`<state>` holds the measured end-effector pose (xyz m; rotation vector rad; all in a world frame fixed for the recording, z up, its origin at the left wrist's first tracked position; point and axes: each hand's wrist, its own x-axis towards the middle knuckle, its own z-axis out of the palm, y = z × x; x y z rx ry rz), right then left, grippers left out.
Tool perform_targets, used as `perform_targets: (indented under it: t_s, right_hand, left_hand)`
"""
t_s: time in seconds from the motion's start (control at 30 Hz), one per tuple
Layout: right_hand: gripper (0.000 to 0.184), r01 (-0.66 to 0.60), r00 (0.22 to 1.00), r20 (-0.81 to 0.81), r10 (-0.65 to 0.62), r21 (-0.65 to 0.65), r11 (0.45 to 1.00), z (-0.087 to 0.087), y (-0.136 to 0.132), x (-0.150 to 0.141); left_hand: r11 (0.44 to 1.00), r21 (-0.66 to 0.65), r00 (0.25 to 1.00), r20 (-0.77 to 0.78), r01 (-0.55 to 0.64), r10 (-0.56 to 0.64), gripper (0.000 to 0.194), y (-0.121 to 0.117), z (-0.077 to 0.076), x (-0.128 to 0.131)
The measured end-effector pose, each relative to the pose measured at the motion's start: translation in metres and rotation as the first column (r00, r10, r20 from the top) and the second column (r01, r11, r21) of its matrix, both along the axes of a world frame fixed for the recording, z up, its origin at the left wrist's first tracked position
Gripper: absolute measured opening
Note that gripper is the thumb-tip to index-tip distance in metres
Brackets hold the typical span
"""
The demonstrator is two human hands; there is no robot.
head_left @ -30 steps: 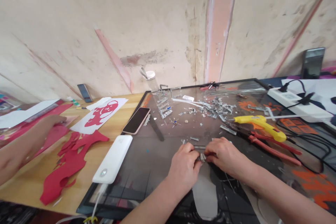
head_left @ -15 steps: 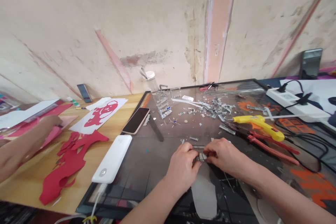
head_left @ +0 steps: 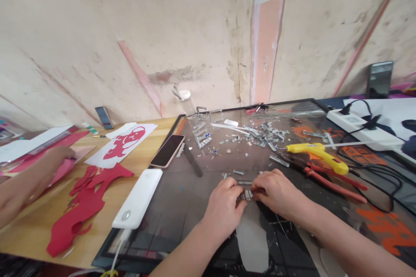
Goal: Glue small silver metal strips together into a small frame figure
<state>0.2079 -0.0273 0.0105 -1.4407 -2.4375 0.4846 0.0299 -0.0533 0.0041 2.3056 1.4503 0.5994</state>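
My left hand (head_left: 224, 205) and my right hand (head_left: 276, 191) meet over the dark glassy tabletop (head_left: 169, 207). Between their fingertips is a small silvery metal piece (head_left: 248, 195) with dark lines across it. Both hands are closed in a pinch on it, one from each side; the fingers hide its ends. A thin grey strip (head_left: 244, 182) lies just beyond the fingers. Below the hands is a pale grey patch (head_left: 252, 242), perhaps a reflection. Farther off lies a heap of small metal scraps (head_left: 268, 134), with a ladder-like metal construction (head_left: 201, 132) to its left.
Red-handled pliers (head_left: 334, 181) and a yellow glue gun (head_left: 318, 155) lie at right, near a white power strip (head_left: 360, 127) with black cables. At left are a phone (head_left: 168, 150), a white power bank (head_left: 138, 199), red cut paper (head_left: 78, 218) and another person's hand (head_left: 48, 169).
My view has shifted slightly. Both hands stay pinched on the metal piece, which looks turned a little. The other person's hand has barely moved.
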Motion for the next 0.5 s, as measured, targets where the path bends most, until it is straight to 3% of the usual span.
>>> perform_targets:
  t_s: [0.13,0.27,0.43,0.5]
  right_hand:
    - [0.016,0.010,1.000,-0.008,-0.010,-0.016,1.000,0.002,-0.001,0.000]
    - [0.017,0.024,0.995,-0.095,-0.030,-0.065,0.998,0.007,0.000,0.004]
    - [0.018,0.109,0.967,-0.224,-0.125,-0.082,0.991,0.008,0.010,0.016]
    - [0.018,0.139,0.956,-0.251,-0.154,-0.077,0.987,0.007,0.014,0.019]
  left_hand:
    - [1.000,-0.004,1.000,0.012,-0.020,0.020,0.010,0.000,0.002,-0.001]
    - [0.999,0.005,0.988,0.148,-0.036,0.035,0.020,0.000,0.006,-0.007]
    - [0.975,0.132,0.923,0.364,-0.180,0.121,0.014,0.007,0.026,-0.026]
    - [0.964,0.115,0.899,0.400,-0.239,0.175,0.014,0.011,0.034,-0.035]
